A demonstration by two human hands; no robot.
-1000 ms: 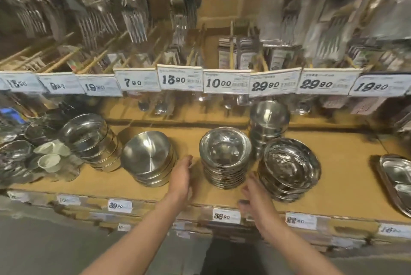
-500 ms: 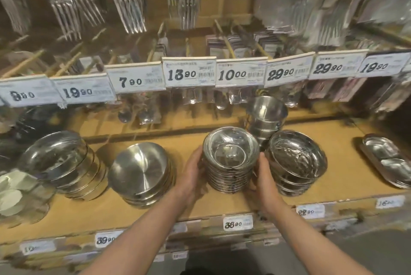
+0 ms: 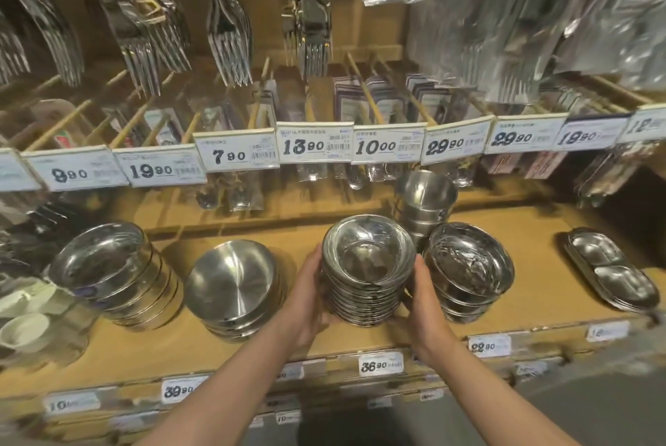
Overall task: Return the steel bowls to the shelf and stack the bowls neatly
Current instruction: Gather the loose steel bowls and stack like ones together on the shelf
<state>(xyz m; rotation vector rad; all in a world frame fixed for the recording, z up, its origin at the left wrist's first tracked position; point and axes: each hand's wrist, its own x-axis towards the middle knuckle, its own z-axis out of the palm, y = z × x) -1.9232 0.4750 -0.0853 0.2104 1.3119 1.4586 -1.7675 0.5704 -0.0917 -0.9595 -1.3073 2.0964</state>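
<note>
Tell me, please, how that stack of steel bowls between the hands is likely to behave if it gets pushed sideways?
The stack of steel bowls looks rigid but probably slippery: polished metal. Its rims sit slightly uneven, so upper bowls may slide or shift rather than move as one. Nested many deep, it is likely heavy for its size; the left hand and right hand bracing both sides should help.

Silver steel bowls [image 3: 367, 261] on tan shelf [image 3: 533, 301].

Your shelf [image 3: 504, 287]: wooden, holding rimmed bowl stack [image 3: 365, 281] centre, deeper bowl stack [image 3: 468, 272] right, cup stack [image 3: 425, 204] behind, two bowl stacks [image 3: 230, 287] left, divided trays [image 3: 609, 269] far right.
</note>
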